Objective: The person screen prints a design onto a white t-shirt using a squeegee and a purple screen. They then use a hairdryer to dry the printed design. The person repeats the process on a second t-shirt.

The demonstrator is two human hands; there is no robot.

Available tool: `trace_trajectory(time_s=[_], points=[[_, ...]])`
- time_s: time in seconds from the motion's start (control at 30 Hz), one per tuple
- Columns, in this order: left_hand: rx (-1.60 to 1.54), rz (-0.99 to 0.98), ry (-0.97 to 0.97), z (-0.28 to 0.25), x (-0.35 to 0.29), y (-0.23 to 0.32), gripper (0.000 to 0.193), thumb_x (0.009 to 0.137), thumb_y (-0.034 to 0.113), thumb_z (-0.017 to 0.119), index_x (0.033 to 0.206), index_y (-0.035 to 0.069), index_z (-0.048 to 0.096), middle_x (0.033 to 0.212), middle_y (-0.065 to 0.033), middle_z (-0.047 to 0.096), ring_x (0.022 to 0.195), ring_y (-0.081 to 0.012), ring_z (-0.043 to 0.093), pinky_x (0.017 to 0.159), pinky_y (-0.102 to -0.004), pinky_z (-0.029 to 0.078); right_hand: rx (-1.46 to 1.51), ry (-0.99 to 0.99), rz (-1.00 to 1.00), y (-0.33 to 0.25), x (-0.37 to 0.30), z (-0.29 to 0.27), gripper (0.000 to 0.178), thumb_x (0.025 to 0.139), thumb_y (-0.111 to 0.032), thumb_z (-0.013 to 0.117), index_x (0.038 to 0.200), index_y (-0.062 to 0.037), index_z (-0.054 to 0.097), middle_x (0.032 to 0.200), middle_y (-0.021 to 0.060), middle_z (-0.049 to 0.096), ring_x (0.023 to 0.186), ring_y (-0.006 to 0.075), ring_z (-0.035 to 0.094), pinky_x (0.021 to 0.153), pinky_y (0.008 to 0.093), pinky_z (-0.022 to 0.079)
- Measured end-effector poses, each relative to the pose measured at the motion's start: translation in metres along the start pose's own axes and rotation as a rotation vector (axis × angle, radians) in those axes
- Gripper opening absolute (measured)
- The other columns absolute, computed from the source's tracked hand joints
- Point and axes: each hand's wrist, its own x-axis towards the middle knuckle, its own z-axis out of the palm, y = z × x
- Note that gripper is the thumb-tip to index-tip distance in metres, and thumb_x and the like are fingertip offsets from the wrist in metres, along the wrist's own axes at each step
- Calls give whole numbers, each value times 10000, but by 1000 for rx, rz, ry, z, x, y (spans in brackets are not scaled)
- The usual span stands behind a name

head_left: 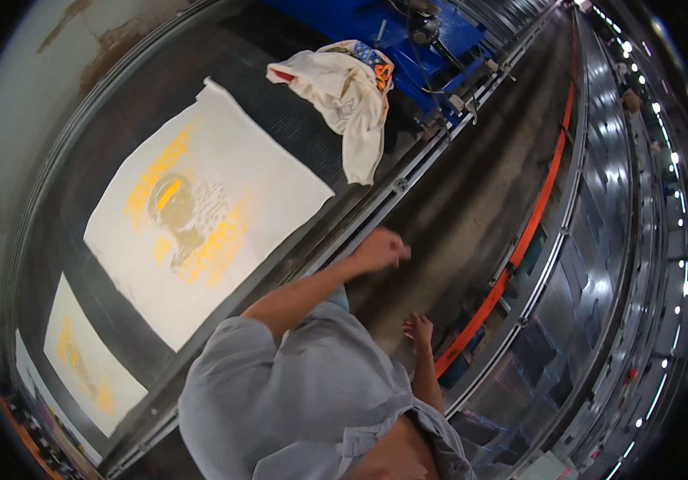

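Observation:
My left hand is slightly blurred over the aisle, beside the metal rail of the long dark printing table. Its fingers are curled in and nothing shows in them. Lower and to the right, my right hand hangs near an orange rail, fingers loosely bent and a little apart, holding nothing visible. Neither hand touches any cloth. On the table to my left lies a large white fabric panel with a yellow and tan figure-and-lettering print. A second printed white panel lies nearer.
A crumpled cream garment with coloured patches lies farther up the table. Beyond it stands a blue machine with metal fittings. The narrow aisle floor runs ahead, bounded on the right by the orange rail and another long metal table.

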Motion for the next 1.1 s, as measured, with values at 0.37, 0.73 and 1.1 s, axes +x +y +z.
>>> trace_trajectory(time_s=[0.37,0.73,1.1], points=[[464,-212,874,-270,292,-10,363,875,358,655,930,1,689,756,-178,679,768,-296,691,712,-438,503,-334,-37,197,-67,12,-9,171,932,-194,623,913,-30,665,753,83,660,760,205,677,608,329,540],[-1471,79,1525,-217,109,-100,124,940,150,558,981,43,605,923,-38,614,845,-157,609,716,-316,510,-412,-44,31,-223,98,-6,199,958,-184,603,1019,-1,652,839,90,690,701,160,668,599,277,529],[-549,-117,1530,-244,89,-80,606,798,205,833,1193,-80,472,1193,-205,514,1093,-284,555,957,-379,464,-946,-400,-335,-329,107,111,312,947,-277,643,910,27,700,705,68,674,636,129,631,607,270,500]])
